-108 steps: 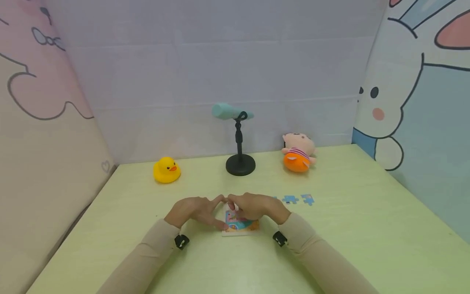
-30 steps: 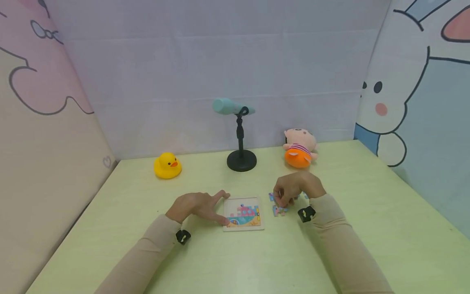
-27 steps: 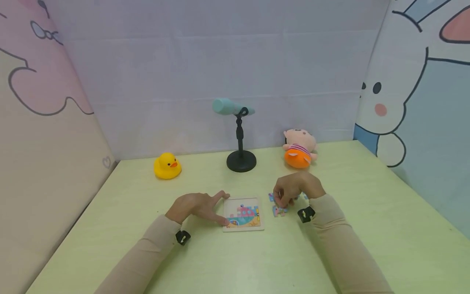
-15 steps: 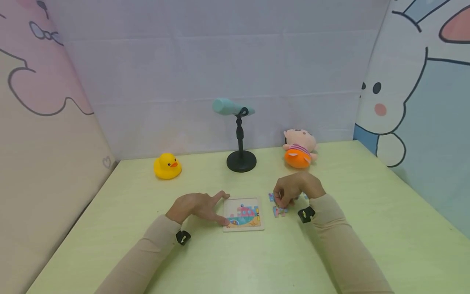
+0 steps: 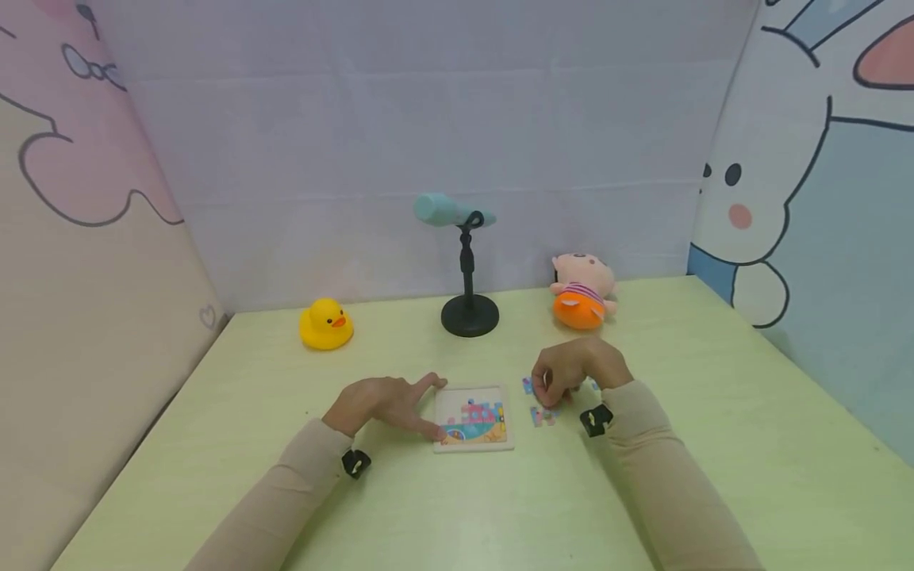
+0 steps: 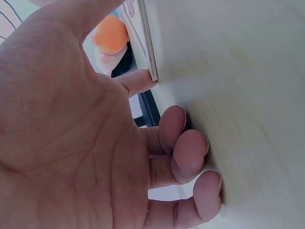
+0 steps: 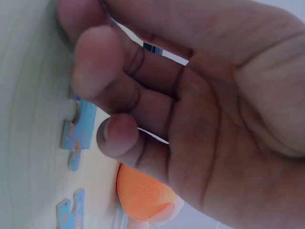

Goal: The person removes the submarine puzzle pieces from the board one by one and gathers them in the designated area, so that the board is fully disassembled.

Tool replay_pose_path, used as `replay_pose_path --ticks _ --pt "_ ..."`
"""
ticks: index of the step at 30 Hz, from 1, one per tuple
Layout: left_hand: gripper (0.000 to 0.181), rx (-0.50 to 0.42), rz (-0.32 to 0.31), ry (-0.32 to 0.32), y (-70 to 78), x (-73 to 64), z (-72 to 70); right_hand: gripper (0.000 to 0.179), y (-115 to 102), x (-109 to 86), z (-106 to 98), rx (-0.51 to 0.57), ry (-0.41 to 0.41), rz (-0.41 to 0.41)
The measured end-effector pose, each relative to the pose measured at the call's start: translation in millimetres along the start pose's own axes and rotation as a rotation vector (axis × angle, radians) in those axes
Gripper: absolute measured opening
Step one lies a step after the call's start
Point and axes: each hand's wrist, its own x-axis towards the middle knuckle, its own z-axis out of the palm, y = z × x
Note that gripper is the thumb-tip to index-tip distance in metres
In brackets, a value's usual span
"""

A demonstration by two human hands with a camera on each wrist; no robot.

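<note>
A square jigsaw tray [image 5: 474,447] lies mid-table, its lower part filled with pink, teal and orange pieces and its upper part bare. My left hand [image 5: 389,403] is spread along its left side, thumb on the left edge and index finger [image 6: 138,82] touching the far corner. Three other fingers rest near the table beside it. To the right of the tray, my right hand [image 5: 571,369] bends down with thumb and fingertips together at a jigsaw piece [image 5: 544,416]; the exact contact is hidden. Loose blue pieces [image 7: 78,131] lie beneath and beyond that hand.
Along the back stand a yellow rubber duck [image 5: 325,325], a teal microphone-like object [image 5: 446,210] on a black stand [image 5: 469,316], and a plush toy [image 5: 580,295] in orange. Patterned cloth walls enclose the pale green table [image 5: 457,507] at the back and both sides.
My right hand has left the tray and gone right to the loose pieces, where it stays during the last second. The piece under its fingertips has slid slightly nearer. My left hand stays at the tray.
</note>
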Motion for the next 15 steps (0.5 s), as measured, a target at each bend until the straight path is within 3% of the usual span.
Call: replay_pose_path --ticks 8,15 --pt "0.089 -0.007 -0.003 -0.004 1.4 -0.7 1.4 0.01 1.6 -0.4 1.3 0.023 0.002 -0.014" --pt "0.089 0.0 0.001 0.001 1.1 -0.9 0.7 0.007 -4.5 1.5 2.9 0.04 0.026 -0.075"
